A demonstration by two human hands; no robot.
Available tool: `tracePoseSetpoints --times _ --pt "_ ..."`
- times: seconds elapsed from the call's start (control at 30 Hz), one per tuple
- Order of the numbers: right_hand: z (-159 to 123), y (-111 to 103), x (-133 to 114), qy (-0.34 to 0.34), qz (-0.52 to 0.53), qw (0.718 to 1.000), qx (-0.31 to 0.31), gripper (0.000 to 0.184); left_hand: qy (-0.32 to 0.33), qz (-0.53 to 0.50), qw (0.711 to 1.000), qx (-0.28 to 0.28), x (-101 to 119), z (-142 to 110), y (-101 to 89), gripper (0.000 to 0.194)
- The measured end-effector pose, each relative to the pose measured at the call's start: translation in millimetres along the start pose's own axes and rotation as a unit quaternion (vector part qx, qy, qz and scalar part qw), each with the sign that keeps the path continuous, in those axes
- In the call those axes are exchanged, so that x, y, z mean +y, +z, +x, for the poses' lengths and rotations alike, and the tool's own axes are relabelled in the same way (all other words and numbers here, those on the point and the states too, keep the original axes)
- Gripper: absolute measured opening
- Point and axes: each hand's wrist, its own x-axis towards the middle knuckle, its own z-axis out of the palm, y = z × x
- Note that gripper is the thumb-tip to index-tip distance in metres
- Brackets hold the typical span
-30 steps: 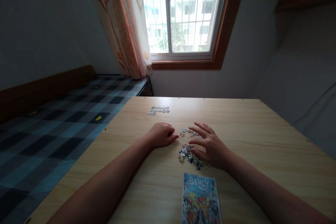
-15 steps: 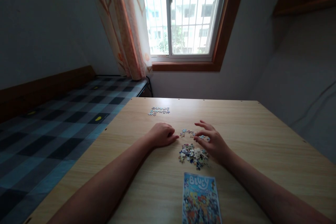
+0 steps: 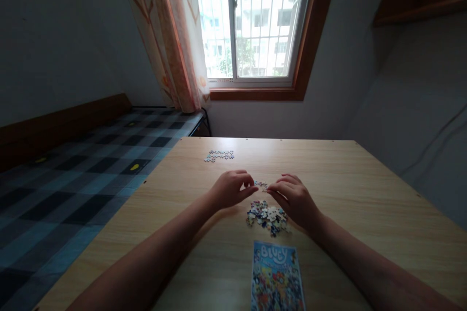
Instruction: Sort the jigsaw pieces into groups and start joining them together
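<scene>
My left hand (image 3: 234,189) hovers low over the table, its thumb and curled fingers drawn together at the left end of a few jigsaw puzzle pieces (image 3: 261,184). Anything between those fingertips is too small to make out. From the right, my right hand (image 3: 295,199) pinches a small puzzle piece (image 3: 268,188) between thumb and fingers, beside the same group. Just below both hands lies a loose pile of puzzle pieces (image 3: 269,216). My right hand hides some pieces behind it.
Joined puzzle strips (image 3: 221,155) lie near the far edge of the wooden table (image 3: 365,233). A picture card marked "Bluey" (image 3: 277,277) lies at the near side. To the left is a bed with a checked cover (image 3: 91,180); a window (image 3: 262,24) is beyond.
My left hand has shifted right, towards the small group of pieces, and its thumb and fingers have closed together. My right hand's spread fingers have come together into a pinch. The view has tilted slightly.
</scene>
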Motion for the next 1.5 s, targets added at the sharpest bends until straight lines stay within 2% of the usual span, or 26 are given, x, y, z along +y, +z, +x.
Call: tracePoseSetpoints --times 0.13,0.23,0.5,0.97,1.1,1.2,1.27,1.37,1.5 --pt "-1 -2 -3 -0.003 0.017 1.0 -0.011 0.012 -0.02 -0.059 0.998 0.016 18 4 4.1 0.018" --pt "-2 -1 -3 0.011 0.028 0.999 -0.014 0.025 -0.043 -0.067 0.997 0.022 23 4 7.8 0.015" --pt "-3 3 -7 -0.022 0.056 0.998 -0.024 0.051 -0.001 -0.177 0.984 -0.006 31 5 12.6 0.022" --pt "-5 2 -7 -0.001 0.058 0.998 -0.022 0.051 -0.039 -0.202 0.979 -0.011 31 4 19.4 0.012" --pt "-5 -4 3 0.013 0.036 0.999 0.012 0.05 -0.098 -0.136 0.986 0.028 10 4 18.8 0.014" --pt "-7 -8 16 0.047 0.016 0.998 0.047 0.045 -0.155 -0.028 0.985 0.073 -18 3 13.4 0.021" --pt "-9 -10 23 0.079 0.007 0.994 0.072 0.041 -0.184 0.048 0.979 0.08 -34 1 7.7 0.021" --pt "-11 -10 29 0.113 0.002 0.989 0.091 0.038 -0.247 0.133 0.958 0.064 -48 -3 -2.1 0.021" --pt "-11 -10 29 0.099 0.007 0.992 0.074 0.034 -0.308 0.206 0.929 0.015 -49 -4 -10.6 0.026"
